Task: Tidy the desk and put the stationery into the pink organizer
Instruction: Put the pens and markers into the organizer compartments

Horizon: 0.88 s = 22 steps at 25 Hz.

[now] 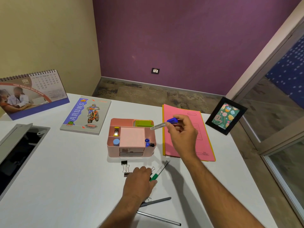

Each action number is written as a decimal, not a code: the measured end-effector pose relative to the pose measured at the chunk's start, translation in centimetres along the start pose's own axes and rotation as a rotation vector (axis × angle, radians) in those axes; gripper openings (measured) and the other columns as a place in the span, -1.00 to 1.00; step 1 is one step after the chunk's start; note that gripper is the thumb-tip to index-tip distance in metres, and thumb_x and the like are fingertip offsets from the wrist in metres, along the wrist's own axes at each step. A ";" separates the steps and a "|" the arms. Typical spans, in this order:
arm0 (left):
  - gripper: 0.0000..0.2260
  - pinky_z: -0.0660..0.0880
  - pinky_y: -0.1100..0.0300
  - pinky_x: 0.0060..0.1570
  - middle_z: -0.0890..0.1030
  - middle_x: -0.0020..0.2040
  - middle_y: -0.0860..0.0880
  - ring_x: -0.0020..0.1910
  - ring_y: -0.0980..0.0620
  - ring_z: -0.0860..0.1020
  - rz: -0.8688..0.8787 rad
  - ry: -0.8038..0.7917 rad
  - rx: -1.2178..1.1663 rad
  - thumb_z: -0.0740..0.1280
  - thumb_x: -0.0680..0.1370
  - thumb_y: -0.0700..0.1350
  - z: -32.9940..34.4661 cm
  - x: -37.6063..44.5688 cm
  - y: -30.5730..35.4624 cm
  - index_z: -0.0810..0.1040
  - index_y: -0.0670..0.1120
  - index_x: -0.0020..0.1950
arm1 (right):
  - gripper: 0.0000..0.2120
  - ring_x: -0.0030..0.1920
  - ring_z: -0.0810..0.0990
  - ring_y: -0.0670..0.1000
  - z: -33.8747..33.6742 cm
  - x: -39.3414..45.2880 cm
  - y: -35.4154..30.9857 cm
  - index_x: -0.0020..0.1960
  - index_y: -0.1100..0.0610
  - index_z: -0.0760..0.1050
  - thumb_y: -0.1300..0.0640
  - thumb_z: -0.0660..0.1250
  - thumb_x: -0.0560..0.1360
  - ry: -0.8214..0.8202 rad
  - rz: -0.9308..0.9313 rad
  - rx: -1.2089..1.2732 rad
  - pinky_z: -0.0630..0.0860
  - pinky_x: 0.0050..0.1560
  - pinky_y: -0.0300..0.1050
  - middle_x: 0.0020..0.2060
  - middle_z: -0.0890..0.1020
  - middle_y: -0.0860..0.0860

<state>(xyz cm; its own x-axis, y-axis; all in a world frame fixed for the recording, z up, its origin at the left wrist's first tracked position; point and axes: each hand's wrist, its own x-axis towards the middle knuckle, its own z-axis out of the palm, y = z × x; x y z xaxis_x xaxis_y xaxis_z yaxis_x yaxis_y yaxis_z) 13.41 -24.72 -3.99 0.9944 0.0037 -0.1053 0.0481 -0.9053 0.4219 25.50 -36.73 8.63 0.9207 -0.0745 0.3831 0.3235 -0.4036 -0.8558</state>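
Observation:
The pink organizer [113,146] stands mid-desk, with pink sticky notes, a blue round item, a small yellow item and three pen tops in its right slot. My right hand [182,130] pinches a blue-capped clear pen [162,124] just right of the organizer's back corner, tip pointing left. My left hand [139,180] is curled over a green pen [158,171] in front of the organizer, its fingers on the pen's cap end. Binder clips [125,167] lie beside that hand. A grey pen [158,201] and a thin silver pen [159,218] lie nearer me.
A pink folder [204,145] over a yellow one lies right of the organizer. A framed card [226,116] stands at the far right edge. A notebook [85,116] and a desk calendar [32,94] sit far left. An open cable hatch [19,148] is at left.

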 end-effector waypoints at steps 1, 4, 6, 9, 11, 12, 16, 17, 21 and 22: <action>-0.64 0.44 0.08 0.00 0.57 0.12 0.02 0.11 -0.03 0.49 0.004 -0.016 0.051 0.23 0.55 0.21 0.3 0.1 0.1 0.49 0.02 0.21 | -0.74 -0.17 0.68 -0.13 0.7 -0.1 0.3 0.09 0.04 0.56 0.18 0.50 0.44 -0.028 -0.049 -0.064 0.60 -0.17 -0.33 -0.14 0.68 -0.12; -0.63 0.44 0.05 0.00 0.57 0.12 -0.03 0.10 -0.07 0.49 0.023 -0.048 0.164 0.21 0.57 0.20 1.1 0.3 0.0 0.49 -0.04 0.19 | -0.78 -0.13 0.68 -0.08 2.3 -0.8 1.6 0.12 0.08 0.59 0.18 0.45 0.49 -0.180 -0.120 -0.256 0.59 -0.17 -0.33 -0.10 0.72 -0.03; -0.63 0.44 0.04 0.01 0.56 0.13 -0.05 0.11 -0.08 0.50 0.026 -0.051 0.193 0.21 0.58 0.19 1.4 0.3 0.0 0.48 -0.05 0.21 | -0.79 -0.10 0.68 -0.01 2.9 -1.3 2.6 0.14 0.04 0.60 0.14 0.41 0.51 -0.281 -0.107 -0.380 0.63 -0.12 -0.16 -0.07 0.72 -0.01; -0.64 0.42 0.03 0.01 0.56 0.14 -0.05 0.11 -0.09 0.50 0.027 -0.042 0.220 0.19 0.59 0.17 1.7 0.3 0.0 0.48 -0.05 0.23 | -0.78 -0.07 0.67 0.04 3.3 -1.9 3.8 0.16 0.03 0.63 0.09 0.40 0.52 -0.354 -0.102 -0.486 0.62 -0.05 -0.07 0.00 0.72 -0.01; -0.66 0.41 0.02 0.00 0.56 0.13 -0.05 0.11 -0.09 0.51 0.019 -0.035 0.231 0.19 0.60 0.15 1.9 0.1 0.1 0.49 -0.04 0.22 | -0.76 -0.01 0.66 0.04 3.3 -2.4 4.4 0.16 0.06 0.64 0.08 0.41 0.51 -0.354 -0.116 -0.482 0.62 -0.01 -0.06 0.06 0.71 0.00; -0.67 0.39 0.02 -0.01 0.56 0.13 -0.05 0.11 -0.09 0.51 0.013 -0.033 0.235 0.18 0.60 0.15 2.0 0.1 0.2 0.49 -0.04 0.22 | -0.76 0.01 0.66 0.03 3.3 -2.6 4.7 0.16 0.08 0.65 0.08 0.41 0.51 -0.348 -0.121 -0.471 0.61 0.01 -0.05 0.07 0.70 0.01; -0.71 0.36 -0.01 0.01 0.57 0.12 -0.05 0.12 -0.11 0.49 0.013 -0.041 0.255 0.17 0.62 0.08 2.4 0.0 0.6 0.53 -0.05 0.19 | -0.76 0.19 0.57 0.04 3.1 -3.1 5.7 0.18 0.07 0.64 0.06 0.34 0.56 -0.399 -0.087 -0.488 0.48 0.19 -0.11 0.17 0.66 0.02; -0.72 0.36 -0.01 0.02 0.57 0.11 -0.05 0.12 -0.11 0.49 0.013 -0.040 0.252 0.16 0.62 0.06 2.3 0.0 0.7 0.53 -0.05 0.18 | -0.74 0.24 0.53 0.03 3.0 -3.2 5.8 0.21 0.05 0.62 0.05 0.31 0.57 -0.425 -0.074 -0.501 0.42 0.23 -0.11 0.22 0.63 0.01; -0.72 0.37 0.06 0.04 0.55 0.11 0.04 0.11 -0.03 0.47 -0.020 0.028 0.109 0.08 0.64 0.08 1.5 0.0 0.8 0.49 0.03 0.20 | -0.74 0.09 0.59 0.00 1.6 -3.5 6.3 0.22 0.06 0.61 0.14 0.33 0.54 -0.334 0.001 -0.398 0.53 0.15 -0.09 0.15 0.65 -0.02; -0.73 0.38 0.09 0.05 0.55 0.11 0.07 0.10 0.00 0.47 -0.028 0.062 0.033 0.08 0.64 0.09 1.1 0.0 0.9 0.48 0.06 0.21 | -0.74 -0.02 0.62 -0.02 1.1 -3.6 6.4 0.19 0.06 0.62 0.20 0.34 0.52 -0.330 0.027 -0.350 0.58 0.05 -0.10 0.08 0.68 -0.04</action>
<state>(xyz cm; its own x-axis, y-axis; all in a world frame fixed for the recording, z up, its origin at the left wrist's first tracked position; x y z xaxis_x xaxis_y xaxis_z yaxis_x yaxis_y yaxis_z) 13.37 -25.99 -4.59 0.9967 0.0547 -0.0599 0.0737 -0.9181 0.3895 24.47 -38.08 1.36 0.9663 0.1815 0.1825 0.2573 -0.6926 -0.6739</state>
